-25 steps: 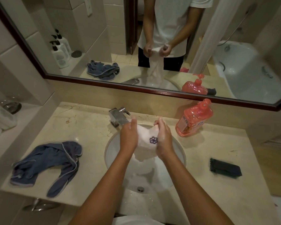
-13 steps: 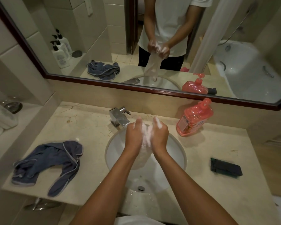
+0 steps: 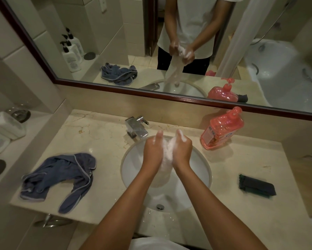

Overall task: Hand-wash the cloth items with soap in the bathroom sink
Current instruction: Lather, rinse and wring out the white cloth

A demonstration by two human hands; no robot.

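A soapy white cloth (image 3: 167, 160) hangs between my two hands over the round white sink (image 3: 131, 166). My left hand (image 3: 153, 150) and my right hand (image 3: 181, 149) are close together and both grip the cloth, with foam on the fingers. The cloth's lower end droops into the basin. A blue cloth (image 3: 61, 175) lies crumpled on the counter to the left. On the counter to the right lies a folded dark cloth (image 3: 256, 185). A pink pump bottle of soap (image 3: 222, 129) stands behind the sink on the right.
The chrome faucet (image 3: 136, 126) stands just behind my hands. White bottles (image 3: 3, 127) sit on a side ledge at the left. A wide mirror (image 3: 169, 42) runs along the wall above the beige marble counter (image 3: 101, 141).
My hands were apart with the cloth spread and its flower print showing; they have come together, bunching the cloth between them, with more foam on it now.
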